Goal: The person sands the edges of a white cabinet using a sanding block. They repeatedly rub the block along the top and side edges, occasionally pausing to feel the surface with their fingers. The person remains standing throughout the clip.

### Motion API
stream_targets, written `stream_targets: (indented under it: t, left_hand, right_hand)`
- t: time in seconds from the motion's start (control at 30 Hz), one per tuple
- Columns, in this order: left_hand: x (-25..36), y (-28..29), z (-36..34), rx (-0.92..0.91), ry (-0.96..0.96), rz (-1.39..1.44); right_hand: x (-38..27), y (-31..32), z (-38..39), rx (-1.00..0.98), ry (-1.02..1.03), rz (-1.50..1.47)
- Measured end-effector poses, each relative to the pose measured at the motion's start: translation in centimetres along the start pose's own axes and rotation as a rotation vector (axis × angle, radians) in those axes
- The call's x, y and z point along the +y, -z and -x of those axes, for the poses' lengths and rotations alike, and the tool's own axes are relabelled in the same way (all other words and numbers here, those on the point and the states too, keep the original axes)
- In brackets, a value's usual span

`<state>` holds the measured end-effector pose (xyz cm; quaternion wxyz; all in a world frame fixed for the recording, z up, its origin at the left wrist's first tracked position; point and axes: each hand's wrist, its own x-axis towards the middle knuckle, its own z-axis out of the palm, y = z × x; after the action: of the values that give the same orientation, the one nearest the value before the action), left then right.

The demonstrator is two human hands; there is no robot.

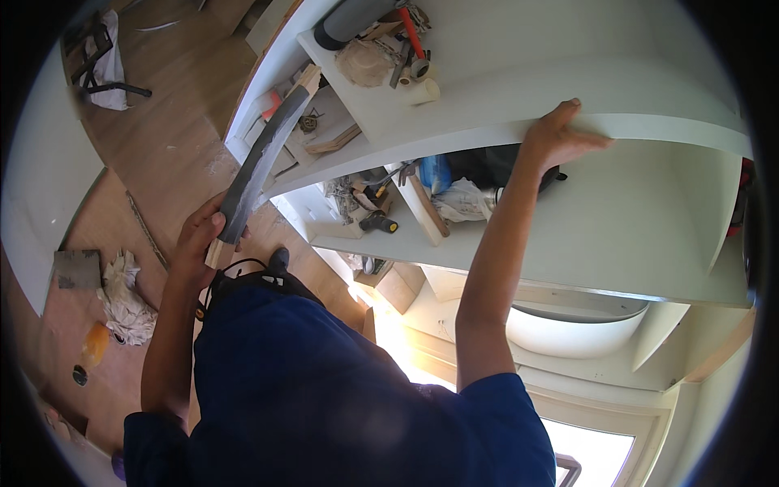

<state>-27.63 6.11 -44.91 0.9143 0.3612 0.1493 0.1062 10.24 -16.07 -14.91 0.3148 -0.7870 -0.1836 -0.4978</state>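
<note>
My left hand (195,247) is closed around the lower end of a long wooden batten (258,166). A dark grey sheet like sandpaper, with whitish smears, covers most of the batten; bare wood shows at both ends. It slants up and away to the right, in front of the white shelves. My right hand (558,140) lies on the front edge of a white curved shelf (649,126), fingers stretched out and thumb apart, holding nothing.
The upper shelf holds a grey cylinder (349,23) and a red-handled tool (411,34). Below are a white plastic bag (464,200) and a dark bag (487,166). On the floor at left lie a crumpled cloth (126,304), an orange bottle (95,345) and a grey square plate (77,269).
</note>
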Motion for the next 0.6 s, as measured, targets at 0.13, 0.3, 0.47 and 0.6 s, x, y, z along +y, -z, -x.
stream_targets:
  t: [0.13,0.3,0.47,0.6]
  left_hand:
    - [-0.7,0.2,0.3,-0.016,0.027,0.005]
    - [-1.2,0.1,0.8,0.029,0.051,-0.005]
    - [-1.1,-0.3,0.3,0.021,0.061,-0.104]
    - [-0.4,-2.5,-0.8,-0.017,0.061,-0.13]
  right_hand:
    - [3.2,-1.5,6.2,-0.035,0.093,-0.049]
    - [2.6,-2.2,14.3,-0.186,-0.027,-0.336]
    - [2.7,-0.8,23.8,-0.454,-0.291,-0.199]
    - [2.2,0.9,25.7,-0.571,-0.441,-0.312]
